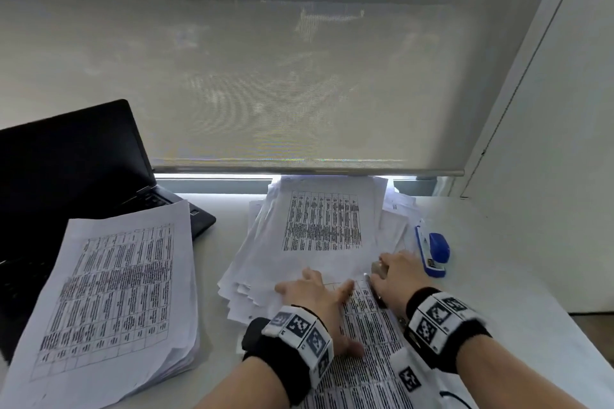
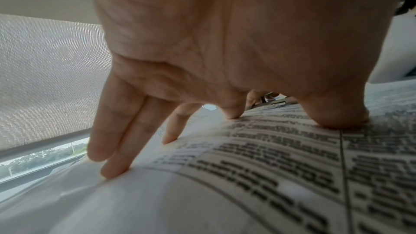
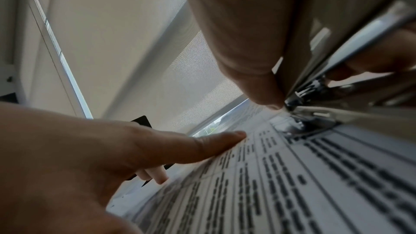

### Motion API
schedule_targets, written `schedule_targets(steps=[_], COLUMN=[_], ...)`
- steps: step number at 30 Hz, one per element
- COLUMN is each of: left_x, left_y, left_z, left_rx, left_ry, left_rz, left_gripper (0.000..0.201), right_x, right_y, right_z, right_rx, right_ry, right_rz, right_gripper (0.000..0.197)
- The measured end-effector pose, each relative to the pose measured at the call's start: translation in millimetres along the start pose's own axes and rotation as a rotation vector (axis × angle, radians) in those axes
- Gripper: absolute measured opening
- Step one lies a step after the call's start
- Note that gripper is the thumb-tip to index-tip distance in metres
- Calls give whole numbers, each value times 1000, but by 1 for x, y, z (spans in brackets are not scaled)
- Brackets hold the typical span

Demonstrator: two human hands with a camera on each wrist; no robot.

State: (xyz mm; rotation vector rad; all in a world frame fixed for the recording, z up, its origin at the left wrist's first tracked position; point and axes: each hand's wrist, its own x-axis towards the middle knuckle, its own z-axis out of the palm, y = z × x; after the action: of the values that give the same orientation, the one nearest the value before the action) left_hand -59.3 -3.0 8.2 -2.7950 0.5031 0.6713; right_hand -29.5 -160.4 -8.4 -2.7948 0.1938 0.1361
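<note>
The printed sheets (image 1: 368, 335) lie on the surface (image 1: 505, 282) directly beneath both hands. The left hand (image 1: 315, 295) is flat, with fingers spread and nearly straight. Its fingertips (image 2: 114, 170) press on the top sheet and it grips nothing. The right hand (image 1: 398, 275) is curled around a metal stapler (image 3: 315, 81), whose nose sits at the sheets' far edge, just right of the left thumb.

Handling: the set is probably light, limp and prone to fanning, since loose sheets slide over one another. Secure it by downward pressure close to the stapling corner rather than by lifting an edge. A blue stapler (image 1: 433, 251) lies just beyond the right hand.
</note>
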Motion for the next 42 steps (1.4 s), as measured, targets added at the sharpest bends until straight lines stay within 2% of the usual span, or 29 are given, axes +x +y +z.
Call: schedule_targets(steps=[4, 10, 16, 20, 27, 30, 33, 36, 39, 42], left_x=[3, -1, -3, -3, -10, -19, -36, -52, -57, -57], left_y=[-1, 0, 0, 0, 7, 21, 46, 78, 107, 124], left_z=[1, -4, -5, -5, 0, 3, 9, 21, 34, 43], left_rx=[-27, -14, -16, -12, -6, -11, -62, -156, -119, -108], left_ry=[-13, -23, -33, -40, -18, 47, 117, 80, 49, 18], left_rz=[-6, 16, 19, 8, -77, -80, -5, 74, 118, 116], left_gripper=[110, 108, 108, 108, 101, 90, 81, 89, 101, 110], right_x=[-1, 12, 28, 20, -69, -121, -179, -233, -275, -298], right_y=[4, -6, -17, -11, 32, 74, 118, 160, 186, 211], right_z=[0, -1, -3, -16, -51, -55, -44, -19, 4, 47], right_rx=[28, 1, 241, 378, 742, 690, 605, 587, 598, 456], right_ry=[-16, 13, 192, 234, 263, 213, 197, 68, -38, -203], right_rz=[32, 33, 99, 60, 76, 150, 259, 368, 429, 520], right_gripper=[19, 26, 25, 28, 34, 45, 65, 68, 59, 48])
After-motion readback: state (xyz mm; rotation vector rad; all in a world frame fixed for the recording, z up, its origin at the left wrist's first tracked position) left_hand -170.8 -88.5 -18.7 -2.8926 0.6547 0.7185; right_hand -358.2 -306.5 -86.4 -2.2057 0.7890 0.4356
